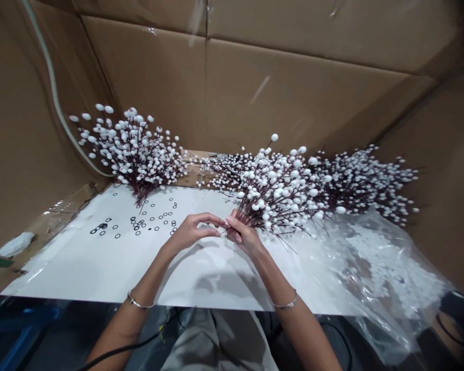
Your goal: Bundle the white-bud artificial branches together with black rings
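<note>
two hands hovered above a white sheet (pixel 81 263): the right hand (pixel 243 237) clamped its fingers on a berry spray (pixel 274 193), the left hand (pixel 191 233) held its fingers apart.

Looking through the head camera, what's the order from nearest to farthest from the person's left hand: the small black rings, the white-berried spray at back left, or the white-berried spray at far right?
From the left hand:
1. Small black rings: on the white sheet, left of the hand.
2. White-berried spray at back left: against the cardboard.
3. White-berried spray at far right: beyond the plastic.

Berry stems (pixel 251 219) end hidden inside the right hand (pixel 242 236).
</note>
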### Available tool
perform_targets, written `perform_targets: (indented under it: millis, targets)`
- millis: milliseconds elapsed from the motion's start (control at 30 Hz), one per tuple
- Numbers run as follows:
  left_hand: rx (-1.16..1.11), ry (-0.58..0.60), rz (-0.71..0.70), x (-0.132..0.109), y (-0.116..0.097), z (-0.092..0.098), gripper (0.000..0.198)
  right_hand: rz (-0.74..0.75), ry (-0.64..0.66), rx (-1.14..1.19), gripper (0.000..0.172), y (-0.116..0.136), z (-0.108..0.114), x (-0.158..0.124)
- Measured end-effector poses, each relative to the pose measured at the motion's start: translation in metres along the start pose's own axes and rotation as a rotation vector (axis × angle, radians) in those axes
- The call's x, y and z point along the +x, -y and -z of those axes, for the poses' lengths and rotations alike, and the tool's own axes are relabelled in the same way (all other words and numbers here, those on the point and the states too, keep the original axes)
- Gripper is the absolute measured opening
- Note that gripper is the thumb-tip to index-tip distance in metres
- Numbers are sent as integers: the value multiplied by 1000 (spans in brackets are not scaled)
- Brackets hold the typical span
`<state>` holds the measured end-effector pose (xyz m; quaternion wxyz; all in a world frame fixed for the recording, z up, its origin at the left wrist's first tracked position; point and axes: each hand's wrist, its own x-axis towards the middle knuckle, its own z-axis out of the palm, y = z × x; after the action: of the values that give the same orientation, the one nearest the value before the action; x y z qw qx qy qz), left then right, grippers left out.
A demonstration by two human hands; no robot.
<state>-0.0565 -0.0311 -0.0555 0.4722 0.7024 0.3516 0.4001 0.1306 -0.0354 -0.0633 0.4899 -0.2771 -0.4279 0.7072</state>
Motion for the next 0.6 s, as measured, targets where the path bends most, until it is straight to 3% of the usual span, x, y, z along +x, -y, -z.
perform_targets:
  millis: [267, 433, 600]
  targets:
    - [92, -65, -173, 2, 8, -4, 16, -16, 30, 51, 40, -3, -1, -1]
    - [72, -65, -143, 1, -1, -2, 15, 11, 27, 32, 39, 0, -1, 0]
    - [25, -215, -35, 0, -18, -6, 13, 70, 62, -39, 35, 3, -4, -1]
